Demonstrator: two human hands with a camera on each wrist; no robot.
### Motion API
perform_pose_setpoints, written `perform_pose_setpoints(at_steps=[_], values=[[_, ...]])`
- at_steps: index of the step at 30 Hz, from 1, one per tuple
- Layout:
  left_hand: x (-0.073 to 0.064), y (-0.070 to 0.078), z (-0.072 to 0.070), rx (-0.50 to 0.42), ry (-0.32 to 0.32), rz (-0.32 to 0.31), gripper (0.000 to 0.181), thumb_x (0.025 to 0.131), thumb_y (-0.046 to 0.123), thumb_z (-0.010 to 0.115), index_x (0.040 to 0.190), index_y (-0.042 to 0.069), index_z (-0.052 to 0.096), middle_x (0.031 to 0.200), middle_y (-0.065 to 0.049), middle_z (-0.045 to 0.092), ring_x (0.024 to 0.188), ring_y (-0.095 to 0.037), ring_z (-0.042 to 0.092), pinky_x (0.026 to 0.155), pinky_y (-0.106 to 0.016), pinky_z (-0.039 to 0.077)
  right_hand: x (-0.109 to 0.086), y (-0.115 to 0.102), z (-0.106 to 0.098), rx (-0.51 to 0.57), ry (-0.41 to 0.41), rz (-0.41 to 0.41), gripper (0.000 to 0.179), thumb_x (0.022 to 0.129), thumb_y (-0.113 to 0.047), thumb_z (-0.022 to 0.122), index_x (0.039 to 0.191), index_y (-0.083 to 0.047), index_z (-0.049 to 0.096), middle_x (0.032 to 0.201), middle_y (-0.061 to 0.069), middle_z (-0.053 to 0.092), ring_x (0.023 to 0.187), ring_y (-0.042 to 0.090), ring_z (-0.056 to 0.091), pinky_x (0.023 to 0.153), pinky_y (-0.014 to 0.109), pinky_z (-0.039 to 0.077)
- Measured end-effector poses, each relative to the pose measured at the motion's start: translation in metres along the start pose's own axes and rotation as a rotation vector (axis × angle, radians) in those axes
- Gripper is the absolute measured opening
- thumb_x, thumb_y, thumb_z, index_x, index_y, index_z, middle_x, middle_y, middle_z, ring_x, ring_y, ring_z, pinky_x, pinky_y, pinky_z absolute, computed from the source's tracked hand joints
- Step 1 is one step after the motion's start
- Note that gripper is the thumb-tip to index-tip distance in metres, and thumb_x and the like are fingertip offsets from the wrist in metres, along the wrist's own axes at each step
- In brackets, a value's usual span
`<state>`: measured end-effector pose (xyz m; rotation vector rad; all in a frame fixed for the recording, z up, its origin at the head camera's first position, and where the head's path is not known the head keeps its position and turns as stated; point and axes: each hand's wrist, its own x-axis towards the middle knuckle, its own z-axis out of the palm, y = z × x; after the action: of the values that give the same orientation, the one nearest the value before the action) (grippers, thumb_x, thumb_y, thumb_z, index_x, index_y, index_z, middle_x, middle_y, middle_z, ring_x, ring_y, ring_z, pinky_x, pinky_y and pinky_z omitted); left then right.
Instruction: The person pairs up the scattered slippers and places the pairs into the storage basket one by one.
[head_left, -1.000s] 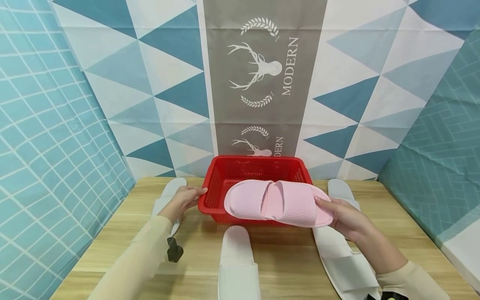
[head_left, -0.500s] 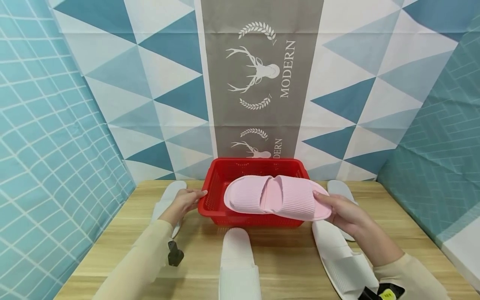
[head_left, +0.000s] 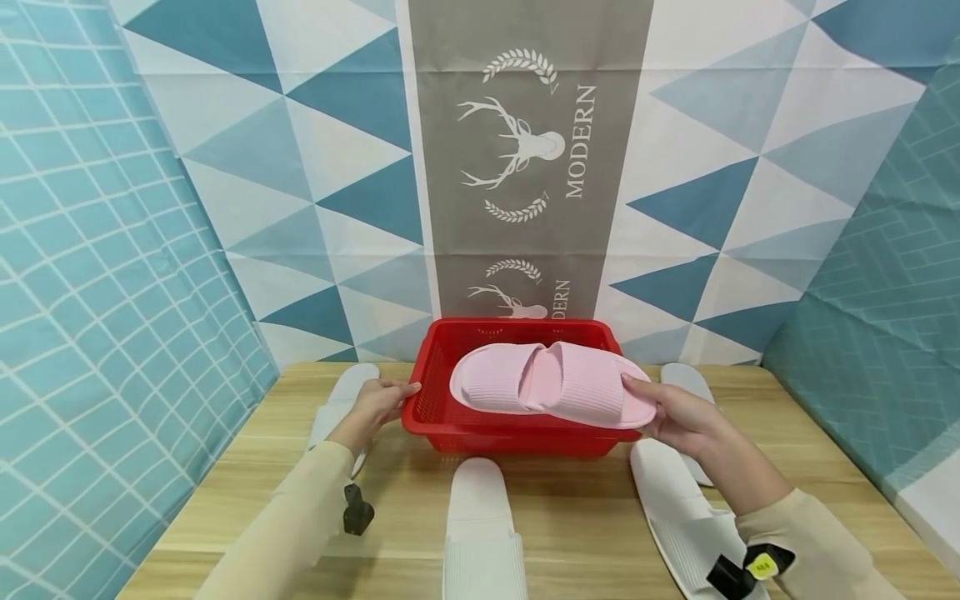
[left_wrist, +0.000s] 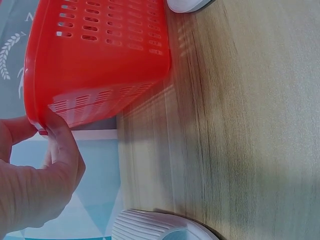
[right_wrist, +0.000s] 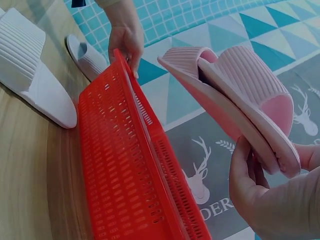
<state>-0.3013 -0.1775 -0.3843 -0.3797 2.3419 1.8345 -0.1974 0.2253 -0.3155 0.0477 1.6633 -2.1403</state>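
A pair of pink slippers (head_left: 592, 385), pressed together sole to sole or overlapping, hangs above the red plastic basket (head_left: 517, 445). At their right end my right hand (head_left: 686, 417) pinches them, thumb on top and fingers beneath. Both soles show in the right wrist view, where the pink slippers (right_wrist: 240, 100) stay apart from the basket's rim. On the basket's left side my left hand (head_left: 381, 402) grips the rim between thumb and fingers. From close up, the left hand (left_wrist: 45, 170) has its fingertips on the basket wall (left_wrist: 110, 45). Part of the basket's inside is hidden behind the slippers.
Several white slippers lie on the wooden table (head_left: 577, 533): one in front (head_left: 483, 533) of the basket, one at left (head_left: 345, 400), and others at right, including a near slipper (head_left: 690, 517). A patterned cloth wall (head_left: 525, 208) rises behind the basket.
The pink slippers have moved slightly back and to the left, farther over the basket, with my right hand. My left hand keeps its grip on the rim.
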Motion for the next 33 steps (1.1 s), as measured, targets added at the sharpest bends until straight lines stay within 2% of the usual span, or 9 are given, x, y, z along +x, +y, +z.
perform_pose_setpoints(at_steps=[7,12,16,26,33], values=[[0.001,0.001,0.001,0.002,0.007,-0.006,0.043,0.092,0.016,0.062,0.125,-0.010,0.055,0.111,-0.019,0.064,0.076,-0.011,0.065,0.087,-0.034,0.058,0.007,-0.004,0.000,0.101,0.035,0.057,0.046,0.095,-0.030,0.058,0.134,-0.023,0.035,0.105,-0.008,0.065,0.099,0.012,0.066,0.092,0.027,0.055],[0.001,0.002,0.001,0.006,0.004,-0.005,0.042,0.092,0.016,0.062,0.125,-0.010,0.056,0.107,-0.016,0.064,0.078,-0.011,0.065,0.087,-0.034,0.058,0.013,-0.008,-0.001,0.149,0.008,0.066,0.036,0.096,-0.028,0.057,0.127,-0.024,0.041,0.104,-0.007,0.067,0.099,0.012,0.066,0.090,0.026,0.056],[0.001,0.001,0.001,-0.002,0.008,-0.009,0.042,0.092,0.016,0.062,0.125,-0.010,0.055,0.105,-0.015,0.064,0.076,-0.010,0.064,0.085,-0.033,0.059,0.017,-0.010,-0.002,0.154,-0.029,0.056,0.026,0.097,-0.027,0.055,0.121,-0.023,0.047,0.104,-0.005,0.067,0.098,0.012,0.066,0.088,0.025,0.057],[0.000,0.005,0.003,0.022,0.019,-0.014,0.045,0.092,0.016,0.062,0.127,-0.011,0.052,0.107,-0.017,0.062,0.077,-0.011,0.063,0.082,-0.031,0.059,0.028,-0.014,-0.010,0.147,-0.071,0.055,0.018,0.099,-0.027,0.050,0.116,-0.020,0.053,0.103,-0.003,0.066,0.095,0.012,0.064,0.085,0.025,0.058],[-0.003,0.004,0.004,0.037,0.041,-0.011,0.041,0.092,0.016,0.062,0.122,-0.011,0.055,0.097,-0.012,0.062,0.075,-0.010,0.062,0.070,-0.022,0.058,0.037,-0.016,-0.016,0.128,-0.044,0.083,0.029,0.098,-0.028,0.052,0.124,-0.021,0.042,0.102,-0.004,0.067,0.095,0.012,0.064,0.086,0.025,0.058]])
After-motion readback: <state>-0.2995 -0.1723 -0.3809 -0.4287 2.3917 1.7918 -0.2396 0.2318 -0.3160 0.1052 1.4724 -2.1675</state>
